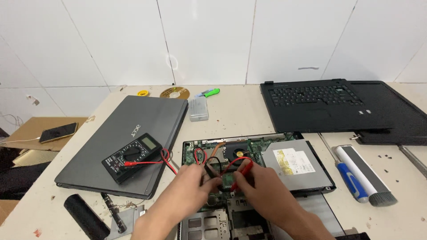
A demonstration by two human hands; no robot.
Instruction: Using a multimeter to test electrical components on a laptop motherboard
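An opened laptop base [267,153] lies in front of me with its green circuit board [209,151], fan and silver optical drive [296,162] exposed. My left hand [189,180] pinches a black probe down on the board. My right hand [258,182] holds a red probe [242,173], its tip touching the board next to the left hand. Red and black leads [167,160] run from the probes to a black multimeter [132,156] that rests on a closed grey laptop [133,120] at the left.
A black keyboard cover panel [342,109] lies at the back right. A blue-handled screwdriver [349,178] and a grey brush [367,173] sit to the right. A disc [175,93], a clear plastic box [198,109], a black cylinder [84,215] and a phone [58,132] on cardboard are around.
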